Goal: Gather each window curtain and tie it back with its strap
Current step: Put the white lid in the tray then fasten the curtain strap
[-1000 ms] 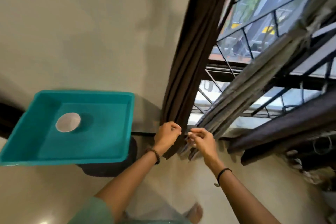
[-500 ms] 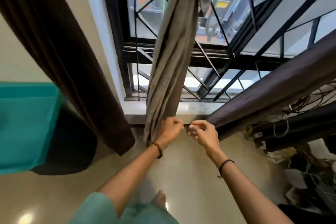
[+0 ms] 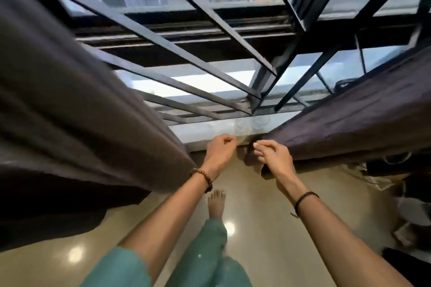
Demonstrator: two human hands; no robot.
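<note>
Both forearms reach up from 6 o'clock, wrists level, the hands close together just under the window sill [image 3: 200, 130]. Left hand [image 3: 220, 150]: fingers curled tight, thumb pressed on forefinger, too small to tell whether anything is pinched there; the left curtain [image 3: 70, 123] hangs loose at its 9 o'clock, apart from it. Right hand [image 3: 274, 158]: knuckles up, fingers curled round the bottom corner of the right curtain [image 3: 361, 119], which stretches off toward 3 o'clock.
</note>
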